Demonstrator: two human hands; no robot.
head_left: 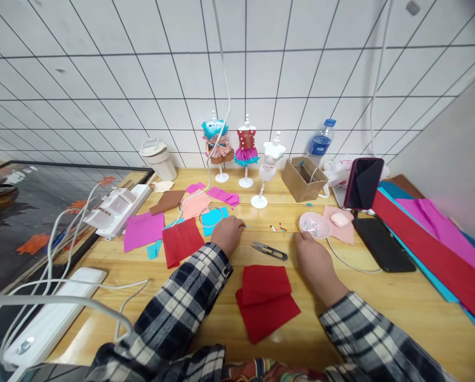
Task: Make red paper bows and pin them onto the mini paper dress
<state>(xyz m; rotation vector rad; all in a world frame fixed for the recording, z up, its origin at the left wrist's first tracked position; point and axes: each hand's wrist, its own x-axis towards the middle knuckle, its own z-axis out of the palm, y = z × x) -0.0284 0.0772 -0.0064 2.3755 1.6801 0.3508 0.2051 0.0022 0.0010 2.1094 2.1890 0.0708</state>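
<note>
My left hand [227, 234] rests on the wooden table with its fingers closed together, a tiny blue piece at the fingertips; whether it is gripped is unclear. My right hand [314, 260] lies at the near edge of a small pink dish [314, 225] holding small shiny bits, its fingers largely hidden. Between the hands lie thread snips [270, 251] and several small red, white and orange bits [279, 228]. Nearer to me are overlapping red cloth pieces [266, 302]. A bare white mini mannequin [270, 164] stands behind; two dressed ones [246, 146] [217, 142] stand beside it.
Left are cloth scraps [144, 230], a hoop, white cables and a power strip [58, 313]. Behind right stand a cardboard box [304, 180], a bottle [320, 142] and an upright phone [363, 183]. A black phone [384, 244] and long cloth strips [432, 249] lie right.
</note>
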